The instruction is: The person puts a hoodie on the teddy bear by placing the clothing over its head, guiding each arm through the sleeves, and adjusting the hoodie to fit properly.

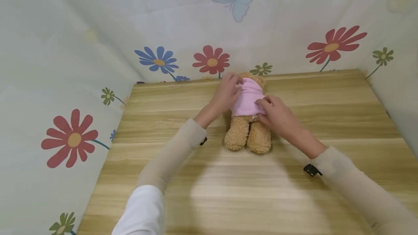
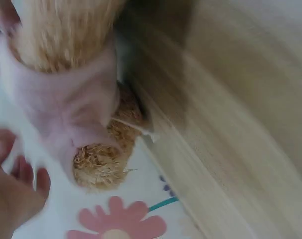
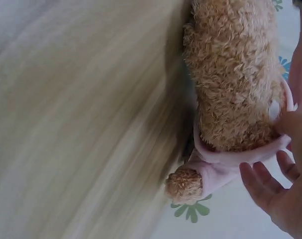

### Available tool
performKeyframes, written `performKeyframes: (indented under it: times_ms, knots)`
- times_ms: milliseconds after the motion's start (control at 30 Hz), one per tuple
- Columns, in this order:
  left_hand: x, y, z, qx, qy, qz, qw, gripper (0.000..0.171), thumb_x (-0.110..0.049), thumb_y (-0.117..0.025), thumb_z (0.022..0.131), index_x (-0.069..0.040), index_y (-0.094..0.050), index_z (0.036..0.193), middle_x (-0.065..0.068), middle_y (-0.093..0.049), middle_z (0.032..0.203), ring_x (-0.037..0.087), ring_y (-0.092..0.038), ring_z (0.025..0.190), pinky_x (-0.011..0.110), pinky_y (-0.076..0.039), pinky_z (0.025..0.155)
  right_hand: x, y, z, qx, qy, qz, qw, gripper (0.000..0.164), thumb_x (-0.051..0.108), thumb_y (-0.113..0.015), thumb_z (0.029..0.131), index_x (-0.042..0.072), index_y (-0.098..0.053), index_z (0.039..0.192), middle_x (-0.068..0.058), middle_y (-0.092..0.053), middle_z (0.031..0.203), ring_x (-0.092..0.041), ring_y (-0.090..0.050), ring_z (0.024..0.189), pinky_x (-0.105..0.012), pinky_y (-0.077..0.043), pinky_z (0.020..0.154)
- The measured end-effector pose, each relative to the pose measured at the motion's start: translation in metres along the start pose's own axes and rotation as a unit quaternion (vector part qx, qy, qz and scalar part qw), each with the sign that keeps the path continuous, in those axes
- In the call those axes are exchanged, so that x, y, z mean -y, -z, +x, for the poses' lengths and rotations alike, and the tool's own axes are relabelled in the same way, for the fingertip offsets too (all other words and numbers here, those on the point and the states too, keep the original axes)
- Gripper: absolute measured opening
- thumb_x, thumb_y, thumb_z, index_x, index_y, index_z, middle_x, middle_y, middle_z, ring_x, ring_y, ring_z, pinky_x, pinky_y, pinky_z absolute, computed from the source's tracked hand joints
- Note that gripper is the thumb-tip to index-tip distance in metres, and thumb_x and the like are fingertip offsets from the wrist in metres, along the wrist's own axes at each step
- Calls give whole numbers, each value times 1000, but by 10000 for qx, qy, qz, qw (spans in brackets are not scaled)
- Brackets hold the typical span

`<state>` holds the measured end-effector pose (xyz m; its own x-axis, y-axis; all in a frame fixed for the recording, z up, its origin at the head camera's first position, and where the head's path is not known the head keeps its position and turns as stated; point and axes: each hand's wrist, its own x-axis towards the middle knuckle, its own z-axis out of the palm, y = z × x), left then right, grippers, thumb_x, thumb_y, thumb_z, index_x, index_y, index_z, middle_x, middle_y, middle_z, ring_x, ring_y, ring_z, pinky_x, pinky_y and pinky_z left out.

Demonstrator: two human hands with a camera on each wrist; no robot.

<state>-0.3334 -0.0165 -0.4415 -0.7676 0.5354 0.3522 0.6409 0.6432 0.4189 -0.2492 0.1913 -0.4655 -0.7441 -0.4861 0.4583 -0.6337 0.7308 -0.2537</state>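
Note:
A tan teddy bear [image 1: 237,137] in a pink shirt [image 1: 246,102] lies on the wooden table, its legs toward me. My left hand [image 1: 226,91] is at the shirt's upper left side, fingers loosely bent. In the left wrist view that left hand [image 2: 16,189] shows a gap between its fingers and the shirt's sleeve [image 2: 91,139]. At the lower right hem, my right hand [image 1: 277,113] pinches the shirt's edge, thumb by a white label [image 3: 274,110]. The bear's head is partly hidden behind the shirt and my left hand.
The wood-grain table [image 1: 156,119] meets a pale wall sheet [image 1: 183,28] just beyond the bear's head. Printed flowers and a butterfly cover the sheet, which also runs along the left and right sides.

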Motion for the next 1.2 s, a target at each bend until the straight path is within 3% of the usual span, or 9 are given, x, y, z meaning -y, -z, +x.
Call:
performKeyframes:
  times_ms: [167, 333, 433, 567, 700, 800, 967, 1067, 1200]
  knots:
    - [-12, -3, -43, 1052, -991, 813, 9862, 26, -30, -64, 90, -11, -57, 105, 4, -53, 105, 19, -50, 100, 31, -38, 94, -1, -8, -2, -442, 265, 120, 9986, 19, 5, -69, 76, 4, -60, 92, -10, -55, 88, -26, -53, 77, -39, -47, 66]
    - [-12, -14, -60, 1168, -1771, 1338, 9680, 9, -23, -61, 93, -17, -63, 88, -5, -59, 86, 15, -52, 85, 30, -37, 85, -13, -8, 0, 97, 1188, 606, 9910, 23, 1, -70, 65, 10, -50, 61, -7, -49, 80, -26, -47, 77, -38, -39, 73]
    - [-11, -11, -64, 1221, -1637, 1164, 9720, 8, -22, -64, 91, -16, -62, 85, -5, -59, 83, 15, -50, 84, 29, -37, 82, -18, -7, -2, 306, 1413, 885, 9855, 29, -2, -71, 64, 11, -47, 53, -12, -51, 87, -29, -47, 84, -41, -38, 79]
    - [-12, -1, -70, 1341, -412, 576, 9884, 9, -19, -63, 91, -13, -58, 85, -2, -57, 82, 14, -51, 78, 25, -42, 72, -10, 4, -5, 540, 470, 1002, 9924, 18, 7, -72, 79, 9, -58, 68, -12, -52, 95, -26, -50, 85, -39, -43, 75]
    - [-3, -1, -81, 2247, 698, 86, 9719, 13, -13, -50, 96, -7, -60, 102, 7, -62, 93, 19, -60, 85, 29, -49, 73, 4, 18, -3, 881, -1171, 1454, 9785, 34, 31, -65, 90, 6, -56, 112, -14, -50, 109, -27, -53, 93, -40, -48, 77]
    - [10, -10, -83, 2546, 527, -130, 9655, 23, -8, -44, 99, -2, -52, 119, 16, -56, 119, 26, -54, 113, 34, -45, 93, 12, 19, 7, 1029, -1979, 1832, 9575, 68, 46, -58, 90, 7, -34, 140, -26, -39, 128, -37, -47, 110, -51, -45, 88]
    - [19, -25, -81, 1218, -412, -836, 9882, 40, -10, -54, 94, 0, -45, 132, 16, -26, 150, 23, -20, 142, 32, -19, 114, 20, 21, 22, 1127, -2540, 2473, 9282, 81, 57, -43, 93, 12, -9, 151, -33, -13, 147, -46, -25, 132, -63, -27, 102]
    - [15, -26, -87, 454, -1005, -1303, 9853, 44, -11, -58, 92, 0, -46, 132, 12, -28, 150, 20, -21, 141, 32, -19, 114, 19, 23, 24, 1146, -2659, 3833, 8771, 80, 53, -45, 94, 17, -2, 151, -27, -8, 151, -42, -24, 135, -60, -30, 102]
    - [-1, -23, -84, -9, -1688, -994, 9806, 49, -13, -56, 90, -4, -42, 136, 8, -27, 152, 23, -17, 143, 44, -11, 115, 19, 12, 19, 1165, -2966, 5855, 7454, 78, 40, -54, 94, 26, 2, 147, -20, -17, 148, -37, -39, 127, -50, -44, 94]
